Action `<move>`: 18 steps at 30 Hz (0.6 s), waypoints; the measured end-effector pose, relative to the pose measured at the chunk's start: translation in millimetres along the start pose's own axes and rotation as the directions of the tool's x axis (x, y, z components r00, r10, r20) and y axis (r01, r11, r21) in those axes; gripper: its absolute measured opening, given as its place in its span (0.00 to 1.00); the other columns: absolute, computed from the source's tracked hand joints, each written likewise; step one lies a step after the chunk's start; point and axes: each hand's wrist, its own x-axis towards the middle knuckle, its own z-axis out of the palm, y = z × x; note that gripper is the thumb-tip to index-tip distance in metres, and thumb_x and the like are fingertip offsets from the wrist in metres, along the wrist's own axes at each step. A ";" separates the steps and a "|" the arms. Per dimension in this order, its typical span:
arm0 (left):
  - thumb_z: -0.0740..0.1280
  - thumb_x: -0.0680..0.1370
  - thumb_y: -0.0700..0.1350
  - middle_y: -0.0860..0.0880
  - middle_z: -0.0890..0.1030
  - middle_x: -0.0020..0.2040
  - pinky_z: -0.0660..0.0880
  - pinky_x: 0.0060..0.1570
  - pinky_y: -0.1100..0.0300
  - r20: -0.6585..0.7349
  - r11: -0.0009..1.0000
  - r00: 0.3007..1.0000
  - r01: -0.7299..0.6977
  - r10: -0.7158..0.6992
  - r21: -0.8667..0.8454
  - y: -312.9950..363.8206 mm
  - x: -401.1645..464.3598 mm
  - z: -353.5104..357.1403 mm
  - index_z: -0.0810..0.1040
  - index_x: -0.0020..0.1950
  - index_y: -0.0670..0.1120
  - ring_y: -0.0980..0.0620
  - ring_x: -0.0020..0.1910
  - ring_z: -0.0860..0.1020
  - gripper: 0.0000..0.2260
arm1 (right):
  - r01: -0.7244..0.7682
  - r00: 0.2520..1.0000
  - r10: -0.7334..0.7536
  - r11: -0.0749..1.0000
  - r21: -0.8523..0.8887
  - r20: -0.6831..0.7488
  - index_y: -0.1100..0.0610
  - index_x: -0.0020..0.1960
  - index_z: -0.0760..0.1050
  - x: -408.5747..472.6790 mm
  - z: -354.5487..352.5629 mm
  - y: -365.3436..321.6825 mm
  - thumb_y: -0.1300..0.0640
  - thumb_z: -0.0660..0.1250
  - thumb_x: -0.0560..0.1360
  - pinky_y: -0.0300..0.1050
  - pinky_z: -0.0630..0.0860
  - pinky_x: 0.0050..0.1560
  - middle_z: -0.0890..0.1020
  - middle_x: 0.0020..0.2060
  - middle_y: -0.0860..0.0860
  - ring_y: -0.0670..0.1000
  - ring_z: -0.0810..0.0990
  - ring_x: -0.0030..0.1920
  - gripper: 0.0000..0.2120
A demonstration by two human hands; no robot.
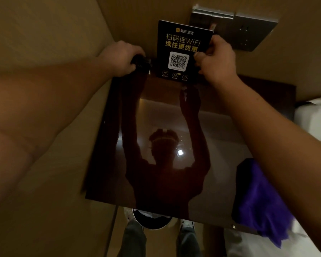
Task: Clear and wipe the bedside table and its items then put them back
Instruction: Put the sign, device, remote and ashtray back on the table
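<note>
Sign: a black WiFi card (pixel 183 51) with yellow lettering and a QR code stands upright at the back edge of the bedside table (pixel 156 127), against the wall, long axis vertical.
Right hand: the right hand (pixel 216 58) pinches the card's right edge, thumb on the front face, fingers curled behind.
Left hand: the left hand (pixel 121 58) grips a small dark object (pixel 141 63) just left of the card; what it is cannot be told.
Key relation: the card sits between the two hands, touching the right one, just beside the left; the right hand alone controls it.
Table: glossy dark top, reflecting the person with both arms raised.
Cloth: a purple cloth (pixel 261 204) lies on the table's near right corner, well apart from the card, under the right forearm.
Surroundings: metal switch plates (pixel 248 32) on the wall behind; a bin (pixel 152 219) on the floor below.
Likely stage: items being set back in place, or lifted off; cannot tell which.
</note>
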 end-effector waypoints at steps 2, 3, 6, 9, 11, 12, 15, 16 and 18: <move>0.69 0.76 0.40 0.38 0.81 0.61 0.77 0.56 0.43 -0.003 1.000 1.000 0.003 -0.003 -0.002 -0.3 -0.3 0.1 0.75 0.70 0.47 0.36 0.60 0.78 0.21 | -0.005 1.000 0.005 1.000 0.003 0.005 0.53 0.68 0.74 0.2 -0.1 0.2 0.59 0.68 0.80 0.54 0.82 0.59 0.83 0.58 0.49 0.49 0.83 0.57 0.17; 0.69 0.76 0.41 0.38 0.81 0.61 0.77 0.57 0.43 -0.007 1.000 1.000 0.003 -0.003 -0.004 -0.9 -0.2 -0.1 0.75 0.70 0.47 0.36 0.61 0.77 0.21 | -0.005 1.000 0.005 1.000 0.003 0.007 0.53 0.69 0.74 0.1 -0.3 0.2 0.59 0.68 0.80 0.53 0.82 0.59 0.83 0.58 0.49 0.49 0.83 0.58 0.17; 0.68 0.77 0.43 0.38 0.80 0.61 0.75 0.59 0.42 -0.011 1.000 1.000 0.006 -0.006 -0.003 -3.3 -1.0 1.2 0.74 0.70 0.47 0.36 0.62 0.75 0.21 | -0.014 1.000 0.014 1.000 0.001 0.007 0.55 0.70 0.73 -1.1 -0.1 0.5 0.58 0.68 0.81 0.50 0.83 0.57 0.83 0.59 0.50 0.49 0.84 0.58 0.18; 0.67 0.78 0.44 0.38 0.79 0.60 0.74 0.61 0.43 -0.032 1.000 0.999 0.012 -0.012 -0.017 -5.0 -2.6 3.6 0.74 0.70 0.47 0.37 0.62 0.73 0.20 | -0.032 0.999 0.032 0.999 0.018 0.007 0.55 0.70 0.74 -3.5 -0.8 1.6 0.59 0.68 0.81 0.50 0.84 0.56 0.83 0.58 0.51 0.49 0.84 0.57 0.18; 0.67 0.78 0.46 0.38 0.79 0.61 0.73 0.62 0.43 -0.047 1.000 0.999 0.014 -0.015 -0.023 -4.9 -3.7 3.9 0.73 0.71 0.48 0.37 0.63 0.72 0.21 | -0.041 0.999 0.041 0.999 0.016 0.012 0.55 0.69 0.74 -5.1 -1.8 2.1 0.59 0.68 0.80 0.50 0.84 0.56 0.83 0.56 0.50 0.49 0.84 0.55 0.17; 0.67 0.78 0.47 0.38 0.79 0.61 0.72 0.63 0.43 -0.053 1.000 0.998 0.011 -0.012 -0.020 -5.3 -3.1 4.4 0.73 0.71 0.48 0.37 0.64 0.72 0.21 | -0.049 0.999 0.049 0.999 0.017 0.012 0.55 0.68 0.75 -5.0 -1.7 2.8 0.58 0.68 0.80 0.50 0.84 0.56 0.83 0.55 0.49 0.48 0.84 0.54 0.17; 0.67 0.77 0.47 0.38 0.78 0.62 0.71 0.64 0.43 -0.079 1.000 0.997 -0.005 0.004 -0.005 -4.5 -3.5 3.6 0.73 0.71 0.46 0.36 0.64 0.72 0.21 | -0.061 0.998 0.061 0.998 0.020 0.009 0.54 0.69 0.74 -6.8 -3.4 3.5 0.58 0.68 0.80 0.50 0.84 0.54 0.81 0.50 0.46 0.48 0.84 0.52 0.17; 0.67 0.77 0.47 0.38 0.78 0.62 0.71 0.63 0.43 -0.088 1.000 0.996 -0.011 0.011 0.002 -3.9 -4.6 2.9 0.73 0.71 0.46 0.36 0.64 0.72 0.21 | -0.059 0.998 0.059 0.998 0.019 0.009 0.54 0.69 0.73 -8.3 -4.1 3.3 0.59 0.68 0.80 0.50 0.84 0.54 0.80 0.48 0.45 0.48 0.84 0.52 0.17; 0.67 0.77 0.48 0.38 0.78 0.63 0.71 0.63 0.42 -0.113 1.000 0.993 -0.016 0.018 0.019 -3.8 -5.3 2.0 0.74 0.70 0.46 0.36 0.64 0.71 0.21 | -0.059 0.998 0.059 0.998 0.014 0.011 0.54 0.68 0.73 -9.2 -4.8 3.3 0.59 0.68 0.80 0.51 0.84 0.54 0.79 0.46 0.45 0.50 0.84 0.51 0.17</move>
